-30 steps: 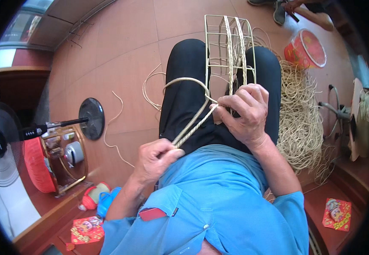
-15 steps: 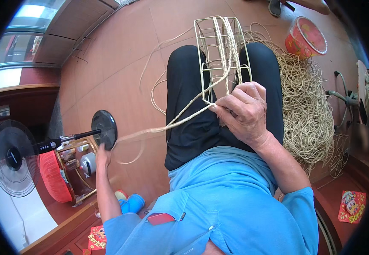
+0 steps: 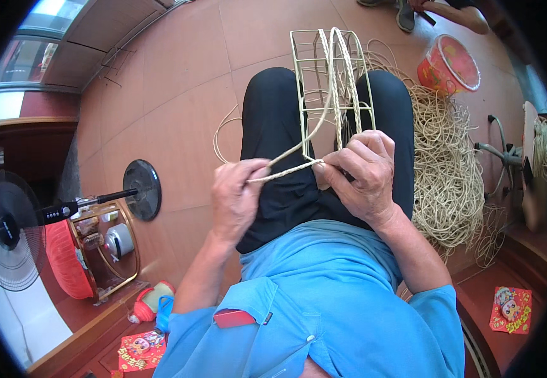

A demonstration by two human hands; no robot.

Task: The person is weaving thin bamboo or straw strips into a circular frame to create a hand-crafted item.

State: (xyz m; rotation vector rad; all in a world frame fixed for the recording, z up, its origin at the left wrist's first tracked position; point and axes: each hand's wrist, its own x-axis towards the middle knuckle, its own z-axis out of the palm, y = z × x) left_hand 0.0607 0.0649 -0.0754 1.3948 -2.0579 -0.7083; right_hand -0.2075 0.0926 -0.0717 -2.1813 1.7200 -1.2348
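Observation:
A pale wire frame (image 3: pixel 300 94), box-shaped, stands out between my knees. Long strands of cream braided cord (image 3: pixel 334 75) run lengthwise over it. My right hand (image 3: pixel 365 179) is closed at the frame's near end, thumb and fingers pinching the cord against the corner; what lies under the fingers is hidden. To its left, my left hand (image 3: pixel 239 196) is closed on the same cord, slightly blurred. Two stretches of cord reach my left hand, one from the near edge of the frame and one from its far end.
A big heap of loose cord (image 3: pixel 447 170) covers the floor on the right, beside a red bucket (image 3: pixel 440 66). A standing fan (image 3: pixel 9 233) and its round base (image 3: pixel 142 190) are at left. Another person's hand (image 3: pixel 418 5) and shoe show at the top right.
My left hand has come in from far left by the fan base to just beside the frame. The long pulled-out cord is now a short loop. My right hand has stayed at the corner.

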